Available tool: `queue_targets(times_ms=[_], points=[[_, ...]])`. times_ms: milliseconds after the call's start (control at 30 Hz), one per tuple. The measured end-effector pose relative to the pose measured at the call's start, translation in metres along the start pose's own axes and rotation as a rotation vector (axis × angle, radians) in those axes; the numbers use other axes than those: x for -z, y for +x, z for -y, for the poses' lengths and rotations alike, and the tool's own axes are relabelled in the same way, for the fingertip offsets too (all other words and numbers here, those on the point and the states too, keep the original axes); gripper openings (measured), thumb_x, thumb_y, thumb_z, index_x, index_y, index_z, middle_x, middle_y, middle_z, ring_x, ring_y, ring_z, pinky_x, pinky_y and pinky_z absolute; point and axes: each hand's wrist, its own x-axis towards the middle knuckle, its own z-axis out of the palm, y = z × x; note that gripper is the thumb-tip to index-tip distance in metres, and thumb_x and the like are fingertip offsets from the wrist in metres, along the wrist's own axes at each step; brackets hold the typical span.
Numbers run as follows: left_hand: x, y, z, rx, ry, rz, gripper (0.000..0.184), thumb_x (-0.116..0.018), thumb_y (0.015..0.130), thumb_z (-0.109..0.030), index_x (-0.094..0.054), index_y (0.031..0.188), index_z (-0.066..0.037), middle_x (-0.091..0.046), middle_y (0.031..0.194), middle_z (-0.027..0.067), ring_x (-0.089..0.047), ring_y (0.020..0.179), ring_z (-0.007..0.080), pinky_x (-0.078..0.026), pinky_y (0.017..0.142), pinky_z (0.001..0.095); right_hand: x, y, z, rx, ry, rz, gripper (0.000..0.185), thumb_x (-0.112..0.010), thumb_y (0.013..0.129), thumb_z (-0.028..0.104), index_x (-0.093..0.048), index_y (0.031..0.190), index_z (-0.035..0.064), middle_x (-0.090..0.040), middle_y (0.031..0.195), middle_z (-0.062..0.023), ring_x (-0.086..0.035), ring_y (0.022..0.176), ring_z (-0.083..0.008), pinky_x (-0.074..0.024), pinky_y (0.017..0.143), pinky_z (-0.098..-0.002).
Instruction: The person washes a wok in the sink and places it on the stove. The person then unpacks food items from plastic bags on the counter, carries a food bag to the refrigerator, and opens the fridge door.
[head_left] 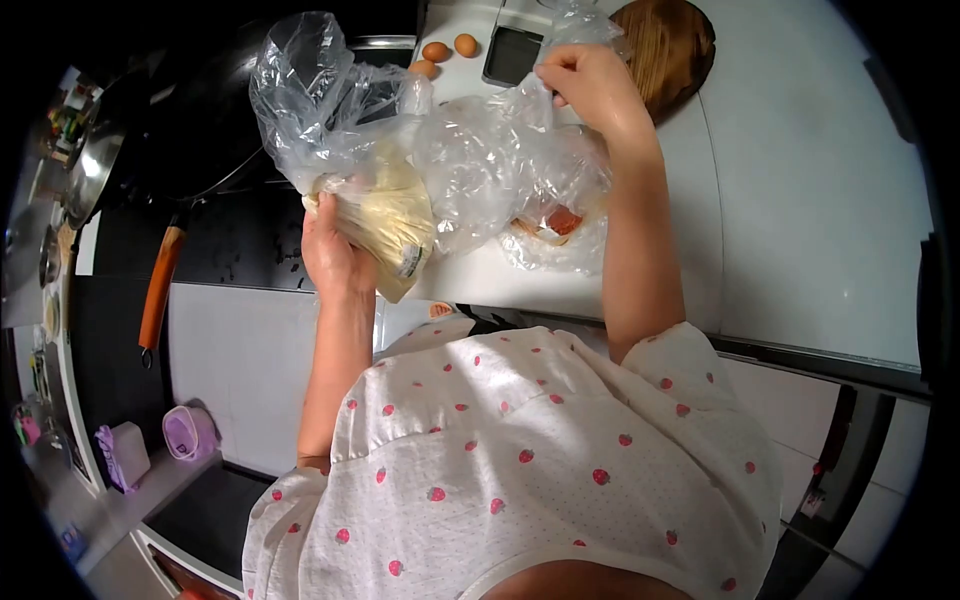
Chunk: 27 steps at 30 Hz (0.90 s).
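Observation:
My left hand grips the gathered neck of a clear bag of pale yellow food. Its loose plastic top spreads up over the stove side, and a small label shows near its lower end. With thumb and fingers pinched, my right hand holds up the edge of a crumpled clear plastic bag. That bag lies on the white counter between my hands. Through the plastic near my right forearm shows a reddish-orange piece; its kind is unclear.
Three brown eggs lie at the back of the counter, beside a dark square tray. A round wooden board sits at the back right. To the left, a pan's orange handle sticks out over the black stove edge.

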Motion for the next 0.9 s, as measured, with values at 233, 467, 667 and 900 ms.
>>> queue_targets(times_ms=[233, 467, 667, 900], points=[[-0.005, 0.013, -0.004, 0.012, -0.044, 0.013, 0.028, -0.046, 0.089, -0.014, -0.043, 0.112, 0.001, -0.051, 0.109, 0.0126, -0.052, 0.100, 0.0234, -0.042, 0.088, 0.0379, -0.058, 0.097, -0.151, -0.270, -0.421, 0.028, 0.043, -0.068, 0.067, 0.035, -0.062, 0.097, 0.0044, -0.062, 0.096, -0.0145, -0.059, 0.088, -0.0280, -0.0453, 0.076, -0.0360], [-0.008, 0.009, -0.012, 0.025, -0.092, -0.033, 0.032, -0.046, 0.090, -0.021, -0.043, 0.113, 0.001, -0.052, 0.109, 0.0135, -0.052, 0.100, 0.0246, -0.042, 0.089, 0.0385, -0.069, 0.103, -0.140, -0.092, 0.099, 0.109, 0.037, -0.063, 0.074, 0.028, -0.059, 0.099, 0.0009, -0.062, 0.094, -0.0104, -0.058, 0.083, -0.0196, -0.0445, 0.072, -0.0313], [-0.016, -0.006, -0.034, -0.124, -0.019, -0.022, 0.039, -0.037, 0.093, -0.028, -0.039, 0.117, 0.002, -0.052, 0.111, 0.0185, -0.052, 0.102, 0.0288, -0.042, 0.089, 0.0409, -0.002, 0.072, -0.049, 0.196, 0.743, 0.050, 0.020, -0.054, 0.084, 0.015, -0.059, 0.099, 0.0027, -0.062, 0.091, -0.0027, -0.055, 0.085, -0.0112, -0.0397, 0.079, -0.0246], [-0.002, -0.031, -0.079, -0.283, -0.147, 0.056, 0.042, -0.034, 0.093, -0.031, -0.036, 0.121, 0.000, -0.050, 0.115, 0.0205, -0.048, 0.108, 0.0310, -0.038, 0.094, 0.0424, 0.042, 0.014, 0.075, 0.533, 0.926, 0.197, 0.010, -0.051, 0.084, 0.009, -0.057, 0.091, 0.0028, -0.061, 0.081, -0.0019, -0.057, 0.072, -0.0080, -0.0437, 0.065, -0.0186]])
